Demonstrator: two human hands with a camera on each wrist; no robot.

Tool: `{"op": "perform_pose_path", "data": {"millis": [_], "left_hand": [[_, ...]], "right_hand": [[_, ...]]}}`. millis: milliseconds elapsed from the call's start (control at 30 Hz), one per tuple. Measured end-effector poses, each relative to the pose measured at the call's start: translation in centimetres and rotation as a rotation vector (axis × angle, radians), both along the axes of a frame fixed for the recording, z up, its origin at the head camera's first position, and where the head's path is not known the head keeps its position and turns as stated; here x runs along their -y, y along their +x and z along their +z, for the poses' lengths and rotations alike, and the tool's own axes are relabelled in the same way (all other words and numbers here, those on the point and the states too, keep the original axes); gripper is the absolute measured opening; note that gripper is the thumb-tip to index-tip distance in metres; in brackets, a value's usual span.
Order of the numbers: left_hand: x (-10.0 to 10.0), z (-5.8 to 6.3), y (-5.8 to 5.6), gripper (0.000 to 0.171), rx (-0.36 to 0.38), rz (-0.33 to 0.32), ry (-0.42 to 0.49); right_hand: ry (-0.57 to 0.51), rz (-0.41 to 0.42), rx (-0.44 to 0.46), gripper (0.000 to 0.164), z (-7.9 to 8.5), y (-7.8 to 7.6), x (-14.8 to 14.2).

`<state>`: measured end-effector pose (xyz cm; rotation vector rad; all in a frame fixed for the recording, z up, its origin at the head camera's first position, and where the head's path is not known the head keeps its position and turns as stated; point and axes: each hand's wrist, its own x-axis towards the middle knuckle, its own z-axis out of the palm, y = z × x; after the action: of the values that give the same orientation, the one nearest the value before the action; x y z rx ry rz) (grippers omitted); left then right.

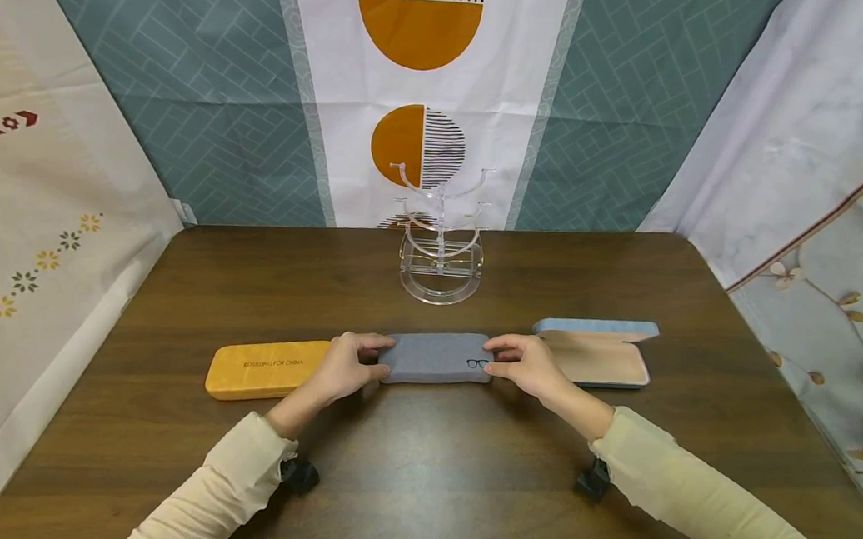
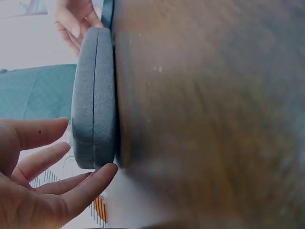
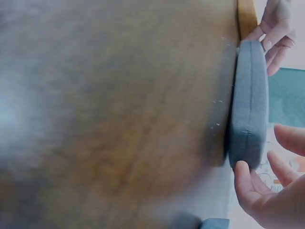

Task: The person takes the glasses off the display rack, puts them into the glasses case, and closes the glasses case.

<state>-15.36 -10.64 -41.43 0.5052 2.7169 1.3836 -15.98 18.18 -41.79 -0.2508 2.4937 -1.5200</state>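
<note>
A closed grey glasses case (image 1: 429,358) with a small glasses print lies on the table between both hands. At its left end is my left hand (image 1: 348,364), its fingers spread and only loosely bent. One fingertip meets the end low down in the left wrist view, while others stand beside the top. My right hand (image 1: 530,362) is at the right end in much the same way; in the right wrist view a fingertip (image 3: 242,167) touches the case's end and another finger stands a little apart from it.
Partly behind my left hand lies a closed yellow glasses case (image 1: 266,371) with lettering. An open blue glasses case (image 1: 597,356) with a beige lining stands behind my right hand. Toward the back is a clear tiered display stand (image 1: 440,258) with glasses low on it.
</note>
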Motion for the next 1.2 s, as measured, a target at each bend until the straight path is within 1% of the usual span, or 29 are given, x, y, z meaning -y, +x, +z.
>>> {"op": "perform_pose_path", "data": {"millis": [133,233,367,500,633,767,933,1200], "left_hand": [[0.0,0.5,-0.3,0.036,-0.004,0.017,0.007],[0.1,0.9,-0.5,0.039,0.008,0.029,0.008],[0.3,1.3,-0.9,0.041,0.033,0.037,0.043],[0.3,1.8,-1.3,0.039,0.021,0.055,0.071],[0.2,2.2,-2.0,0.036,0.012,0.058,0.09],[0.1,2.5,-2.7,0.035,0.054,0.057,0.124],[-0.1,3.0,-3.6,0.035,0.084,0.083,0.14],[-0.6,3.8,-4.8,0.035,0.068,0.097,0.126]], "right_hand": [[-0.002,-0.004,0.007,0.031,0.7,-0.3,-0.1],[-0.008,-0.008,0.003,0.031,1.2,-0.5,-0.1],[-0.007,-0.023,-0.02,0.031,1.8,-0.9,0.2],[-0.024,-0.037,-0.029,0.032,2.5,-1.5,0.6],[-0.074,-0.072,-0.002,0.033,3.2,-2.3,1.0],[-0.088,-0.11,0.031,0.032,3.7,-3.0,1.1],[-0.087,-0.134,0.05,0.031,4.0,-4.0,1.3],[-0.094,-0.166,0.043,0.033,4.5,-5.4,1.9]]}}
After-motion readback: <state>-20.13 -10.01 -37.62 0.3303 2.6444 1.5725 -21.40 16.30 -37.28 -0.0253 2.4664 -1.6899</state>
